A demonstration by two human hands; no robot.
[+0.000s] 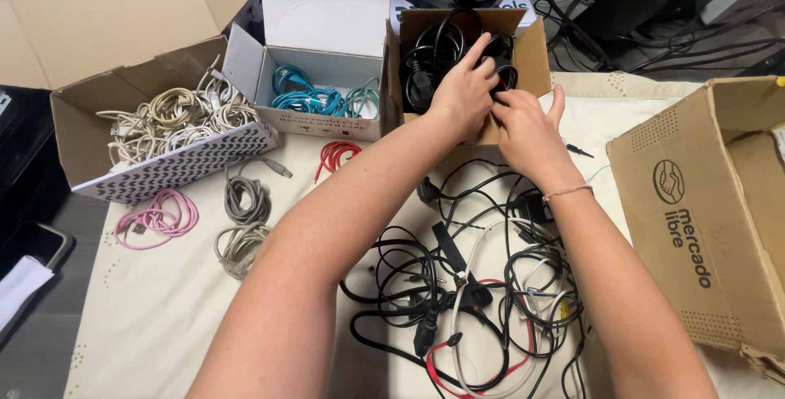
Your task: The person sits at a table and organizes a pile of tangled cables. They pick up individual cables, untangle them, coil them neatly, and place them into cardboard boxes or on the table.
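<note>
Desk (163, 317): covered with a cream cloth, it carries every box and every loose cord.
Large carton (703, 227): brown cardboard, lying on its side at the right edge of the desk, well apart from both hands.
Patterned box (172, 166): at the left, open, heaped with beige and white cables.
White box (323, 80): lid up, between the patterned box and the brown one, holding teal cables.
Small brown box (536, 60): open at the far middle of the desk, just beyond the hands, touching the white box's right wall.
Tangle of cords (466, 301): black, white and red leads spread loose on the cloth between the forearms, nearer the person than the brown box.
Black cable bundle (429, 60): coiled, sitting inside the small brown box; its loops lie roughly crosswise to the arms, directly under and just ahead of the fingertips.
Left hand (466, 92): reaches over the box's front wall, index finger stretched out across the coil, the other fingers curled down onto the black cable.
Right hand (527, 129): at the box's front edge, just beside the left, fingers bent into the same coil, thumb raised; whether it truly grips the cable, I cannot tell.
Nearer hand: the left lies deeper in the box and more fully on the bundle.
Small coils: a pink one (155, 219), grey ones (245, 199) and a red one (337, 155) lie on the cloth before the left boxes.
</note>
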